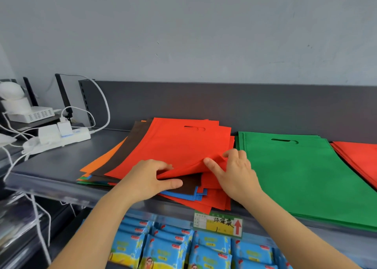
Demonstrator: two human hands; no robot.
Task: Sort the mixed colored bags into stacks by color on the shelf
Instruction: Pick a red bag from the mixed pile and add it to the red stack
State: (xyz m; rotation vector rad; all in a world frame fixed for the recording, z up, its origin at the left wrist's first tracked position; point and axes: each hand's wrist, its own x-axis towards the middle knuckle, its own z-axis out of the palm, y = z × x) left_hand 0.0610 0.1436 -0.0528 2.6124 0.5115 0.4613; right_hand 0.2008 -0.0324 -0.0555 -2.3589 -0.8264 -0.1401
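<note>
A mixed pile of flat bags lies on the grey shelf [55, 166], with a red bag [175, 144] on top. Beneath it show a brown bag [190, 185], a blue bag [177, 194], an orange bag [100, 160] and more red ones. My left hand [146, 179] pinches the top red bag's near edge, thumb underneath. My right hand [236, 172] grips the same lifted edge beside it. To the right lie a green stack [295, 177] and a red stack [359, 158].
A white power strip [61, 136] with plugs and cables sits at the shelf's left end, beside a white router [30, 113]. A green and yellow price label [218, 223] hangs on the shelf front. Blue packets [173, 248] fill the shelf below.
</note>
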